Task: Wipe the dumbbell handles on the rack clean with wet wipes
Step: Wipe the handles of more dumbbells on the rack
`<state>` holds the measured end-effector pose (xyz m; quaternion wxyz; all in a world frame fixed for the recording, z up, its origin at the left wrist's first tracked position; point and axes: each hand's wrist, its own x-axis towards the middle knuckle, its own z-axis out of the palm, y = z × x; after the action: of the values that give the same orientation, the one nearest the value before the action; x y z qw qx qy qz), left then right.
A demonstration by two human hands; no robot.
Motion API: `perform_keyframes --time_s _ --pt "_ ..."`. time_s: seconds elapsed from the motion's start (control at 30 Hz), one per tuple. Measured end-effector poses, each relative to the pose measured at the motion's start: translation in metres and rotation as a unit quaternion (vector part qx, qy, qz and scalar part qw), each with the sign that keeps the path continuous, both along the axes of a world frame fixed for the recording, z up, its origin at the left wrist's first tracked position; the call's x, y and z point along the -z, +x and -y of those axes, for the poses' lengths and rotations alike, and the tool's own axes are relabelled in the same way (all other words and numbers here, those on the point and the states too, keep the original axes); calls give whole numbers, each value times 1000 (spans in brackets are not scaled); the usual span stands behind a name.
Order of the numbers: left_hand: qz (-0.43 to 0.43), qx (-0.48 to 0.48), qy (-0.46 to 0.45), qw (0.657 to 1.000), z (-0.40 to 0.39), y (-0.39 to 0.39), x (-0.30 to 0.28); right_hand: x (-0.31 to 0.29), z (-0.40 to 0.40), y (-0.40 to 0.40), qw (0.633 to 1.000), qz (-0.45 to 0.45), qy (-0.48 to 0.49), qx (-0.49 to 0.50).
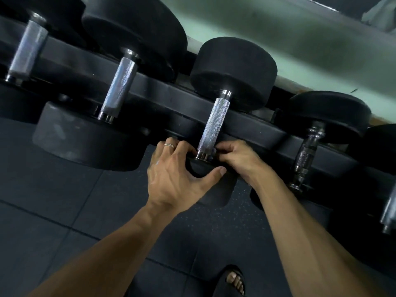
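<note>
A black dumbbell lies on the rack [257, 129] with a knurled silver handle [214, 123] and its far head [233, 71] toward the wall. My left hand [173, 176], a ring on one finger, curls over the dumbbell's near head [212, 189], thumb stretched across its front. My right hand [240, 157] grips the same end from the right, fingers curled in beside the chrome collar. The near head is mostly hidden by both hands. No wet wipe shows in either hand.
A larger dumbbell [119, 84] sits to the left, and another [27, 48] at the far left. A smaller dumbbell with a contoured handle [306, 153] lies to the right. Dark rubber floor tiles [64, 200] spread below. My sandalled foot [232, 279] is at the bottom.
</note>
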<state>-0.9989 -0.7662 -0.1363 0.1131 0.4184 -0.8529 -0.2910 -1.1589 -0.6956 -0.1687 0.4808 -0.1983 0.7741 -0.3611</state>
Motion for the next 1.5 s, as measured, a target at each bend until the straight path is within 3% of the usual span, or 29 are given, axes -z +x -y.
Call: perform_keyframes --time_s 0.17,0.3,0.43,0.57,0.63,0.77,0.87,1.07,1.23,1.4,1.5 --pt "-7 0 -3 1000 1 1 2 -1 14 2 986 -26 -52 156" --pt "-8 -2 -3 1000 0 1 1 3 3 4 999 -35 6 14" --pt "-10 -3 -7 1000 0 1 2 0 14 -3 985 -12 -55 163" --pt "-7 0 -9 1000 0 1 1 6 10 1 998 -24 -26 59" --pt "-6 -3 -8 1000 0 0 1 3 6 5 995 -8 -22 93" --pt "-8 -2 -4 1000 0 0 1 -6 35 -7 925 158 -117 325" --pt "-6 1 -8 1000 0 1 2 -9 59 -21 879 213 -169 392" --pt "-11 -2 -19 1000 0 1 3 -15 26 -8 858 321 -205 345" --pt "-12 2 -16 1000 1 1 4 -12 43 -23 791 374 -295 384" --pt "-15 2 -18 1000 0 2 4 0 24 -5 848 375 -212 307" --pt "-20 1 -18 1000 1 1 5 -4 37 -18 789 412 -276 364"
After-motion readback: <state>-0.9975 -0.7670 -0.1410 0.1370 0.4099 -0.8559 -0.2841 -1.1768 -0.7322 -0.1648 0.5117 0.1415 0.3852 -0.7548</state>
